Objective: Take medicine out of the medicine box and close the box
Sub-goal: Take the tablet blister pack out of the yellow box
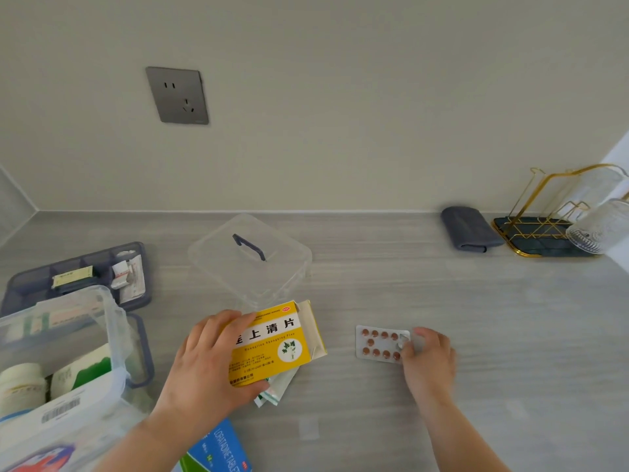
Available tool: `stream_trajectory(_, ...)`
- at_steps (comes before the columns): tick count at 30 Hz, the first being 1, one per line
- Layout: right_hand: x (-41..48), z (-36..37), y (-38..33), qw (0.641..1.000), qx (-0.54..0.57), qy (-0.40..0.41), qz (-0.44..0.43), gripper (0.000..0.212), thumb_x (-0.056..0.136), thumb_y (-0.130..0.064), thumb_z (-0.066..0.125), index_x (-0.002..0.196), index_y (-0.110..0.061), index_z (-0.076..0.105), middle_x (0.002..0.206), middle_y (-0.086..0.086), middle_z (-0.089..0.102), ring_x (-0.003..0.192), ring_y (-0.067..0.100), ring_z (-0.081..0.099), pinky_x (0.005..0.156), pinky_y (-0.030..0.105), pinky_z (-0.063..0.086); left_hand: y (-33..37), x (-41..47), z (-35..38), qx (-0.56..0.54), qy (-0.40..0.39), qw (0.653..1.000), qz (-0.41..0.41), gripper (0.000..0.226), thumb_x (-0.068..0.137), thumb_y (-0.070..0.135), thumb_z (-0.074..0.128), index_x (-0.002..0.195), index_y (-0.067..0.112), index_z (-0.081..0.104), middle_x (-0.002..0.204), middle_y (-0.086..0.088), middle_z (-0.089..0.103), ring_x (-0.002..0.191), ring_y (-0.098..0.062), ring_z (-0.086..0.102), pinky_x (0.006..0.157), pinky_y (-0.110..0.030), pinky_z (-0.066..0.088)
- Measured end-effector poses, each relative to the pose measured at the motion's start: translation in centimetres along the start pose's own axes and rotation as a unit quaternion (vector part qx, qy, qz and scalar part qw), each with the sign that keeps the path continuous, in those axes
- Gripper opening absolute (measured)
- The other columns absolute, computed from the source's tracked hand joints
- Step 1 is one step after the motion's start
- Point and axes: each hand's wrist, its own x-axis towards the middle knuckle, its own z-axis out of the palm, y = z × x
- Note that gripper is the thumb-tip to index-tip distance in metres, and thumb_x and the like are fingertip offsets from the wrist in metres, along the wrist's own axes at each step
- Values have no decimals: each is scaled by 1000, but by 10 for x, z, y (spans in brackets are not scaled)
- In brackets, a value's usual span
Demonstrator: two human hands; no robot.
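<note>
The left hand [211, 359] grips the yellow carton [275, 342], its end flap open, probably to steady it. The right hand [427, 356] pinches the pill sheet [379, 342] on the counter [476, 318]. The medicine box [68, 356] stands open left of both hands, its lid [250, 257] beyond them.

Clear glossy plastic medicine box [112, 321], yellow cardboard carton [275, 345], foil-backed blister strip [379, 342], matt wood-grain countertop [442, 301]
</note>
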Motion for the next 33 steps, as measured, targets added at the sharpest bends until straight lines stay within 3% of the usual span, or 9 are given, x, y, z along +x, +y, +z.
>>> stream_trajectory(2, -12, -2, -15, 989, 142, 22, -35, 28, 84, -1, 51, 112, -4, 55, 130, 17, 47, 121, 31, 41, 102, 36, 32, 1, -1, -1, -14, 1, 1000, -4, 87, 59, 41, 79, 132, 30, 33, 131, 10, 38, 123, -13, 31, 106, -34, 30)
stream_trajectory(5, -40, -8, -48, 940, 271, -28, -206, 36, 81, 6, 55, 106, -20, 58, 128, 0, 49, 120, 9, 45, 96, 9, 32, 5, -3, -2, -41, -2, 999, 4, 88, 58, 40, 79, 132, 33, 32, 123, 19, 30, 120, -8, 28, 105, -32, 30)
stream_trajectory(8, -60, -17, -74, 889, 257, -183, -333, 48, 79, -11, 51, 110, -46, 43, 127, -23, 42, 119, -18, 34, 97, -3, 24, 9, -5, -3, -70, 3, 997, 13, 86, 57, 36, 80, 130, 33, 34, 117, 23, 26, 111, -1, 24, 103, -29, 31)
stream_trajectory(11, -65, -20, -84, 874, 209, -262, -352, 54, 82, -9, 52, 108, -55, 37, 122, -29, 42, 120, -15, 35, 95, -6, 21, 10, -6, -6, -87, 3, 996, 19, 84, 56, 34, 81, 123, 41, 32, 116, 24, 26, 109, 1, 23, 101, -28, 32)
stream_trajectory(18, -83, -8, -96, 857, 356, -242, -284, 54, 85, 8, 47, 109, -39, 43, 127, -15, 46, 125, 3, 43, 105, 14, 35, 7, -10, -14, -109, 8, 994, 20, 87, 53, 35, 83, 111, 51, 20, 111, 31, 25, 111, 0, 25, 100, -27, 30)
stream_trajectory(22, -93, -2, -101, 814, 479, -300, -130, 34, 89, -9, 45, 108, -37, 51, 104, -22, 64, 93, -8, 62, 74, 11, 52, 9, -13, -14, -107, 13, 994, 23, 88, 53, 36, 82, 114, 49, 22, 113, 29, 25, 110, 0, 25, 101, -29, 31)
stream_trajectory(25, -97, -1, -105, 769, 540, -335, -68, 23, 80, -26, 46, 99, -35, 56, 91, -25, 70, 87, -5, 66, 67, 12, 54, 10, -15, -15, -85, 11, 996, 19, 90, 56, 40, 80, 129, 39, 27, 118, 24, 25, 111, 1, 21, 105, -31, 29)
stream_trajectory(27, -98, -1, -107, 755, 563, -332, -55, 23, 84, -20, 44, 98, -32, 58, 86, -20, 73, 83, -3, 67, 63, 12, 53, 9, -16, -16, -70, 9, 997, 18, 94, 58, 43, 78, 135, 33, 25, 125, 20, 27, 115, -2, 23, 107, -29, 27)
stream_trajectory(33, -100, 4, -106, 785, 528, -318, -63, 33, 92, -8, 38, 97, -33, 59, 82, -18, 73, 80, 0, 67, 77, 27, 50, 9, -17, -15, -37, -1, 999, 19, 95, 61, 49, 73, 137, 33, 19, 141, 16, 28, 129, -9, 20, 110, -29, 21)
